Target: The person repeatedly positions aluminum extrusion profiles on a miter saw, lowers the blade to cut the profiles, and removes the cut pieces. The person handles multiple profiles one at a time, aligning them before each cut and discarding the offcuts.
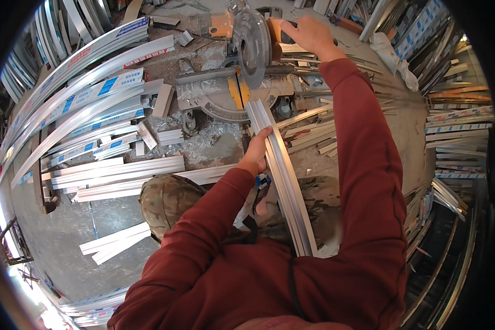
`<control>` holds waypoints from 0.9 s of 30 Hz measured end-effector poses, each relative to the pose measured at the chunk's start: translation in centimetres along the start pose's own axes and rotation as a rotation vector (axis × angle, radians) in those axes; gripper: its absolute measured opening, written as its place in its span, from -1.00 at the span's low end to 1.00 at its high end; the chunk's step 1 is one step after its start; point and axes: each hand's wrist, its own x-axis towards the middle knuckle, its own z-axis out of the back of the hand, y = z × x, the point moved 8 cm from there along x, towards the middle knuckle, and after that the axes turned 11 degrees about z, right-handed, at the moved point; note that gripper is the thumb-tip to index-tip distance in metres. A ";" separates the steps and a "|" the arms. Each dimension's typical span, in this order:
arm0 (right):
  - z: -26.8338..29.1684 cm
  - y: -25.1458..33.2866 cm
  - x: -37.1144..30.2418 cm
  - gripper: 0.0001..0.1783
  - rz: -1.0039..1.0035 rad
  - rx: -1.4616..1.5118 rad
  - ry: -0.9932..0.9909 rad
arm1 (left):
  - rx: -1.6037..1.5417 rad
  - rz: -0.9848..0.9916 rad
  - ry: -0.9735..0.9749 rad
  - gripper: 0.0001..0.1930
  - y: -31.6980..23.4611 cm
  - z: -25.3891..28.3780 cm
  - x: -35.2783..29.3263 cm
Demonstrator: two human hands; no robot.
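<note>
My left hand (254,149) is wrapped round a long silver metal profile (283,179). The profile slants from my lap up toward the base of a miter saw (214,102), where its far end lies by the yellow insert plate (237,91). At the far side my right hand (309,37) is closed on the orange and black handle of the saw head. The round blade and guard (252,47) stand raised above the base, just beyond the profile's end. Parts of my right fingers are hidden behind the handle.
Stacks of long metal profiles (88,96) spread along the left, some with blue-printed film. Shorter offcuts (121,170) and metal chips lie about the saw. Thin strips (313,129) are piled to its right. More stock (456,126) fills racks at the right edge.
</note>
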 end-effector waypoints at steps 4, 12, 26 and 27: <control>-0.5 0.9 -1.5 -0.20 0.015 -0.035 -0.006 | -0.009 -0.006 0.011 -0.50 -0.2 0.5 0.5; -0.1 1.4 -2.7 -0.19 0.047 -0.106 -0.181 | 0.041 0.037 -0.024 -0.55 -0.7 0.2 -0.2; -0.4 2.2 -4.4 -0.26 0.072 -0.072 -0.227 | 0.054 0.016 0.028 -0.54 -1.5 0.3 -0.3; -0.4 2.3 -4.5 -0.26 0.073 -0.076 -0.227 | 0.059 0.018 0.032 -0.54 -1.5 0.3 -0.3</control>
